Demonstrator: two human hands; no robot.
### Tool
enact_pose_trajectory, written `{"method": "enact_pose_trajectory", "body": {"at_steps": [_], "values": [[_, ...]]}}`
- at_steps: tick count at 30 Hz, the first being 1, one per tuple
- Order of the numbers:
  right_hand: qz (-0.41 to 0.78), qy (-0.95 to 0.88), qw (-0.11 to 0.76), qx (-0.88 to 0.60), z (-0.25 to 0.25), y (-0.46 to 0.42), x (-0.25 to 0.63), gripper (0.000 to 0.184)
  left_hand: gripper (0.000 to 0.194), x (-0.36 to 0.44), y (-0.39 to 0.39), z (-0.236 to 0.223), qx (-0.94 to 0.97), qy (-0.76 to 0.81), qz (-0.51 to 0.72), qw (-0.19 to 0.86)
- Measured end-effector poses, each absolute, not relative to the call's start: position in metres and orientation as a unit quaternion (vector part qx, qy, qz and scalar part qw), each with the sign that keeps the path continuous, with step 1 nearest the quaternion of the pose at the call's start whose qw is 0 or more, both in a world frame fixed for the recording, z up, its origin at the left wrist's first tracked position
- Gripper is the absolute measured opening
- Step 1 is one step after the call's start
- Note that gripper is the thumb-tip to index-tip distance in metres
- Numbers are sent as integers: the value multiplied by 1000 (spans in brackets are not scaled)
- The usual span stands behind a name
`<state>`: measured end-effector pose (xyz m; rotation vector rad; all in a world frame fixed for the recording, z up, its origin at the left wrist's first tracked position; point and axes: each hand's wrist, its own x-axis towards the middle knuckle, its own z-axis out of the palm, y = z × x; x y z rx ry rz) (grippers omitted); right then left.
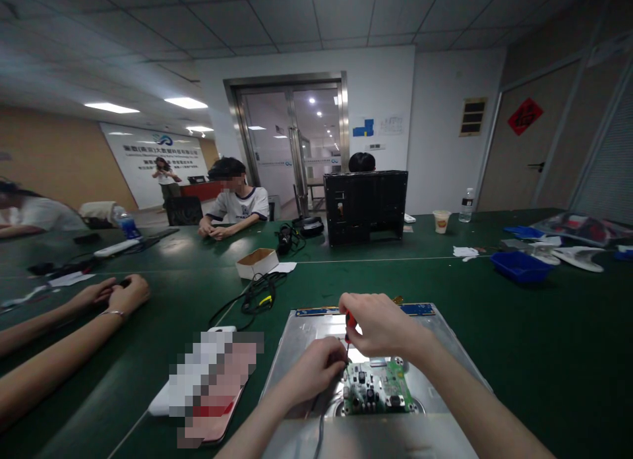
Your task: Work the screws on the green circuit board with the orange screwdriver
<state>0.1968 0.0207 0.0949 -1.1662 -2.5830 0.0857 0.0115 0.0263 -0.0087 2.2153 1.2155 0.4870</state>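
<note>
a red-handled screwdriver [350, 320] is gripped in the right hand [380, 324]; whether anything is pinched by the left hand [320, 365] cannot be told. just beside both, the green circuit board [380, 385] is bared but not lifted off the metal panel [307, 330].

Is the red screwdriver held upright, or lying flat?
Nearly upright: the right hand grips the screwdriver at the top, and its shaft points down.

Office: lettered wall sign [141, 157], glass doors [271, 139]
</note>
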Motion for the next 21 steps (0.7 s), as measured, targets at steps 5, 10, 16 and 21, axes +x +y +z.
{"method": "enact_pose_trajectory", "body": {"at_steps": [5,10,16,21], "values": [[56,-900,147,-405,93,25,198,15,14,13,22,-3,824,467,171,273],[-10,-893,134,-430,93,26,194,17,15,13,22,-2,823,472,170,267],[8,-892,162,-422,89,27,192,27,15,12,25,-5,827,463,166,271],[88,-900,183,-386,87,29,198,28,15,12,24,-4,831,462,166,263]]}}
